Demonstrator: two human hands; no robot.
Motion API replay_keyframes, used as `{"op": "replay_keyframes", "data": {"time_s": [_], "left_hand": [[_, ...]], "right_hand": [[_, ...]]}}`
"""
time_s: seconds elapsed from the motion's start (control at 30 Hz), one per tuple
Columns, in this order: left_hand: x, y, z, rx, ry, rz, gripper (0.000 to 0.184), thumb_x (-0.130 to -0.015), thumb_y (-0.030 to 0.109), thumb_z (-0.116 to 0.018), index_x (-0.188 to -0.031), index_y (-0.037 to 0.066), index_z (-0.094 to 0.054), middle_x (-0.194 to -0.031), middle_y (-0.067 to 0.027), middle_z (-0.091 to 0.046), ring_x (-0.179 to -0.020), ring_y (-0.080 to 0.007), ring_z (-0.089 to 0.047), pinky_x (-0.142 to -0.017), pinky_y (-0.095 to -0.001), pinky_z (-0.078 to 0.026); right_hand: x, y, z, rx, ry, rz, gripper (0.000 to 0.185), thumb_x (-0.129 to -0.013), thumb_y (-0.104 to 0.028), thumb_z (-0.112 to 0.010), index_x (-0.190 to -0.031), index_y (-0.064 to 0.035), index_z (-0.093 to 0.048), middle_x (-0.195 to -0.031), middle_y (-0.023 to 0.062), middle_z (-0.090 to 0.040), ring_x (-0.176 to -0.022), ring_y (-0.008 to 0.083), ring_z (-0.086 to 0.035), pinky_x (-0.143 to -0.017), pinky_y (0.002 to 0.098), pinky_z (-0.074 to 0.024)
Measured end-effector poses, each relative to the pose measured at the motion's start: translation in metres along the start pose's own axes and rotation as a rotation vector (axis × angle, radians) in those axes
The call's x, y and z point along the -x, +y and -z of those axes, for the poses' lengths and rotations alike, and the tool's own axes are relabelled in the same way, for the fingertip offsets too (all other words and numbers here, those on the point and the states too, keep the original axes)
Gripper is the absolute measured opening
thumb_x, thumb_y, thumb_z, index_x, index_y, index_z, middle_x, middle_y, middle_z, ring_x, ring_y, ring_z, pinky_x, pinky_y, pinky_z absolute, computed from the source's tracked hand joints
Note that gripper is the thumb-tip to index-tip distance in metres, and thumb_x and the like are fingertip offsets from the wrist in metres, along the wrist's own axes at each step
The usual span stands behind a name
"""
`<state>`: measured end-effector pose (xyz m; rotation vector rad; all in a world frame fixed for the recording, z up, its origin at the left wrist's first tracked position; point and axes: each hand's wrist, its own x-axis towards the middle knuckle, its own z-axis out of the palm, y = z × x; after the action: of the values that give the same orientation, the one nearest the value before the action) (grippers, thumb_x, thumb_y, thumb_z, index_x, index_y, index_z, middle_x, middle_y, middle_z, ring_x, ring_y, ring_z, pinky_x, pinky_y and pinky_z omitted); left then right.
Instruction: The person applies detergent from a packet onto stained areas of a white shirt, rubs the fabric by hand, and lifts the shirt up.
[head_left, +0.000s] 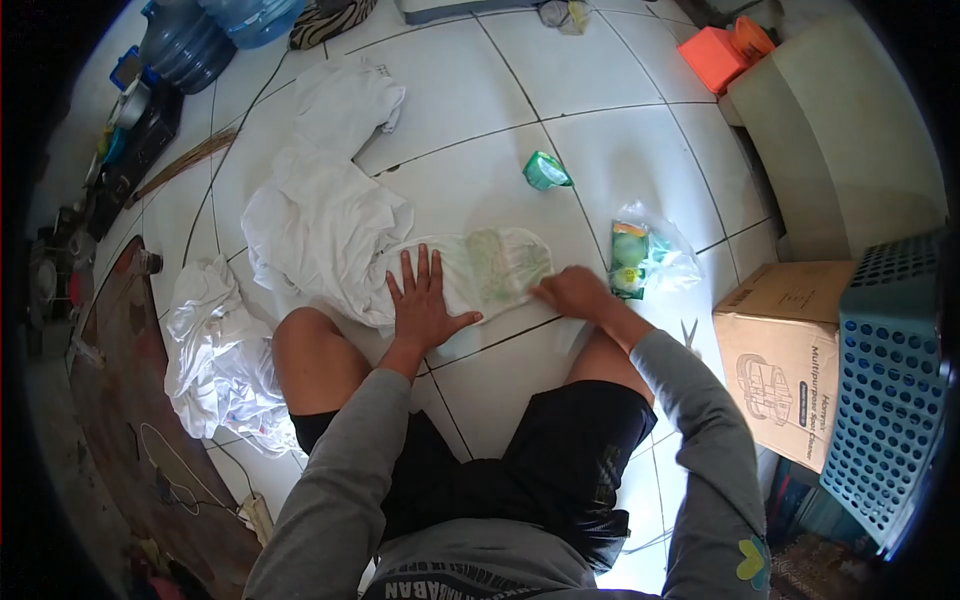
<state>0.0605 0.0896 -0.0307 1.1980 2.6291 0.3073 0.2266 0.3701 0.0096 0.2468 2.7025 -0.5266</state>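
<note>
A white garment [335, 215] lies crumpled and stretched out on the tiled floor. Its near right part is laid flat and carries a pale green patch [488, 268]. My left hand [425, 305] presses flat on this part, fingers spread. At its right end my right hand [575, 292] is closed, with the fingertips at the cloth's edge; the fingers partly hide what they grip. A green-and-white packet [547, 171] stands beyond my right hand. To the right, a clear plastic bag [675, 258] lies with a green packet [629, 258] in it.
Scissors [689, 333] lie beside a cardboard box [780, 350] and a blue-green basket [885, 400] on the right. More white cloth in shiny plastic [215, 350] lies by my left knee. Water jugs [187, 45] stand at the far left, an orange-red container [715, 58] at the far right.
</note>
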Motion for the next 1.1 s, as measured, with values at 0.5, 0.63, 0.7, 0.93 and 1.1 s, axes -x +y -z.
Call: {"op": "replay_keyframes", "data": {"time_s": [0.5, 0.63, 0.7, 0.93, 1.1], "left_hand": [[-0.003, 0.001, 0.005, -0.013, -0.035, 0.01, 0.15, -0.072, 0.091, -0.075, -0.175, 0.0, -0.015, -0.185, -0.0216, -0.005, -0.169, -0.0481, 0.003, -0.127, -0.0771, -0.001], [0.004, -0.002, 0.004, -0.021, -0.047, 0.023, 0.15, -0.072, 0.091, -0.076, -0.175, 0.001, -0.015, -0.185, -0.0208, -0.005, -0.169, -0.0478, 0.003, -0.127, -0.0771, -0.001], [0.002, 0.005, 0.005, -0.012, -0.045, 0.014, 0.15, -0.072, 0.091, -0.076, -0.176, 0.001, -0.014, -0.185, -0.0204, -0.006, -0.169, -0.0477, 0.003, -0.127, -0.0771, -0.001], [-0.002, -0.002, 0.003, -0.002, -0.014, 0.021, 0.15, -0.073, 0.09, -0.076, -0.176, 0.001, -0.013, -0.185, -0.0202, -0.005, -0.169, -0.0477, 0.004, -0.127, -0.0766, -0.001], [0.005, -0.001, 0.006, -0.037, -0.091, 0.037, 0.149, -0.074, 0.091, -0.074, -0.176, 0.0, -0.013, -0.185, -0.0205, -0.006, -0.169, -0.0476, 0.003, -0.127, -0.0766, -0.001]], "right_hand": [[0.002, 0.016, 0.008, 0.07, 0.01, -0.035, 0.06, -0.111, -0.058, -0.05, -0.092, -0.0107, -0.082, -0.086, 0.0215, -0.077, -0.086, 0.0447, -0.075, -0.086, 0.0574, -0.0582], [-0.002, -0.008, 0.001, 0.047, 0.043, 0.059, 0.06, -0.112, -0.058, -0.05, -0.091, -0.0107, -0.081, -0.083, 0.0208, -0.077, -0.085, 0.0442, -0.075, -0.085, 0.0561, -0.0586], [0.001, -0.013, 0.005, 0.029, -0.084, 0.042, 0.061, -0.112, -0.058, -0.049, -0.092, -0.0098, -0.081, -0.086, 0.0212, -0.078, -0.087, 0.0451, -0.075, -0.086, 0.0561, -0.0586], [-0.019, 0.001, 0.003, 0.01, 0.098, -0.137, 0.061, -0.112, -0.058, -0.049, -0.096, -0.0099, -0.083, -0.088, 0.0222, -0.078, -0.09, 0.0448, -0.075, -0.09, 0.0554, -0.0594], [-0.025, 0.0, 0.015, -0.122, 0.245, -0.285, 0.062, -0.112, -0.058, -0.049, -0.092, -0.0098, -0.083, -0.093, 0.0211, -0.079, -0.092, 0.0486, -0.074, -0.091, 0.0572, -0.0588]]}}
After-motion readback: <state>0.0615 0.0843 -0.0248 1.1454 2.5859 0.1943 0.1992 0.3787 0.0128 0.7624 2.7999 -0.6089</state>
